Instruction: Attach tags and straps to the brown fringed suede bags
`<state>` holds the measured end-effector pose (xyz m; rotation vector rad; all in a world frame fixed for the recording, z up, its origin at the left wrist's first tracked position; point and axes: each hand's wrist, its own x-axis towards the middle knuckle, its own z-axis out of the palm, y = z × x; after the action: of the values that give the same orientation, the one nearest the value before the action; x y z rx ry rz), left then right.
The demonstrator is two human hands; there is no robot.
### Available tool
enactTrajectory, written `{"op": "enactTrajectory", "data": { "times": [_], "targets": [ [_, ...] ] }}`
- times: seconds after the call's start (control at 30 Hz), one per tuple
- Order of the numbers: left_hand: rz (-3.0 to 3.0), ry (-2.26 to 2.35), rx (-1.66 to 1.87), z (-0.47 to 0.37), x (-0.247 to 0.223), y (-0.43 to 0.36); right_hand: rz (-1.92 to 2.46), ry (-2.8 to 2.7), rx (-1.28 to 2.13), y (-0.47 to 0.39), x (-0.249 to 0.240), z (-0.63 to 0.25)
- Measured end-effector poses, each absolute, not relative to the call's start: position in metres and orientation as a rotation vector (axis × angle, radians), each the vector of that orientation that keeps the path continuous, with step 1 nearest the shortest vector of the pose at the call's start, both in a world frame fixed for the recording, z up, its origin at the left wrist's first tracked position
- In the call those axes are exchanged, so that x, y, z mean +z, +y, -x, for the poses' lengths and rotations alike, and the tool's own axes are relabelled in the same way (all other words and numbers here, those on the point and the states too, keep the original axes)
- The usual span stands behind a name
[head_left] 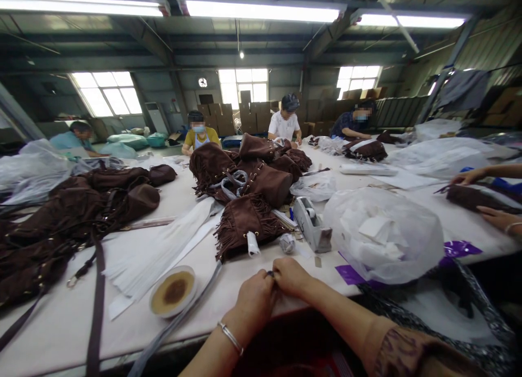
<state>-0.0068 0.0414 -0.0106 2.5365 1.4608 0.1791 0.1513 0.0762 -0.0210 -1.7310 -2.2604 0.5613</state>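
My left hand (256,294) and my right hand (291,276) meet at the table's front edge, fingers curled inward. A small dark bit shows between them; what they pinch is too small to name. Just beyond lies a brown fringed bag (247,224) with white wrapping (252,243) on one part. A grey wrapped strap (179,320) runs from that bag down past my left forearm. A crumpled ball (287,243) and a grey tape dispenser (312,223) stand right of the bag. To the left is a round dish (173,291) with a brown centre.
Brown bags pile up mid-table (265,173) and at the left (81,208). White paper sheets (155,249) lie between. A stuffed clear plastic bag (385,233) sits right. Another person's hands (495,216) hold a brown item at far right. Several people work across the table.
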Motion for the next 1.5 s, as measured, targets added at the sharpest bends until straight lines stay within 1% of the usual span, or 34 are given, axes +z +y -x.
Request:
{"op": "enactTrajectory", "data": {
  "times": [0.1,0.2,0.27,0.43,0.5,0.67,0.77,0.83,0.93,1.13,1.23,1.5],
  "targets": [
    [-2.586,1.366,0.107,0.024,-0.005,0.039,1.499,-2.482,0.622,0.088,-0.012,-0.157],
    [-2.604,1.359,0.022,0.026,-0.008,0.037,1.402,-2.586,0.621,0.092,-0.008,-0.157],
    [-2.601,1.378,0.015,0.019,-0.014,0.038,1.455,-2.568,0.572,0.087,-0.01,-0.153],
    [-2.562,1.478,0.076,0.001,-0.024,0.034,1.783,-2.385,0.419,0.069,-0.021,-0.142],
    [-2.545,1.506,0.09,0.003,-0.022,0.03,1.8,-2.408,0.422,0.069,-0.022,-0.14],
    [-2.538,1.426,0.133,0.027,-0.01,0.025,1.473,-2.69,0.506,0.086,-0.008,-0.146],
    [-2.548,1.405,0.037,0.036,-0.007,0.028,1.283,-2.818,0.548,0.093,-0.002,-0.148],
    [-2.569,1.381,-0.022,0.035,-0.009,0.031,1.254,-2.829,0.544,0.092,-0.002,-0.148],
    [-2.58,1.393,-0.056,0.03,-0.011,0.034,1.324,-2.767,0.506,0.085,-0.006,-0.146],
    [-2.46,1.439,0.088,0.03,-0.004,0.024,1.415,-2.722,0.478,0.079,-0.008,-0.147],
    [-2.381,1.523,0.092,0.026,0.0,0.014,1.413,-2.726,0.486,0.082,-0.007,-0.147],
    [-2.256,1.564,0.208,0.016,-0.008,0.0,1.404,-2.715,0.48,0.082,-0.011,-0.149]
  ]
}}
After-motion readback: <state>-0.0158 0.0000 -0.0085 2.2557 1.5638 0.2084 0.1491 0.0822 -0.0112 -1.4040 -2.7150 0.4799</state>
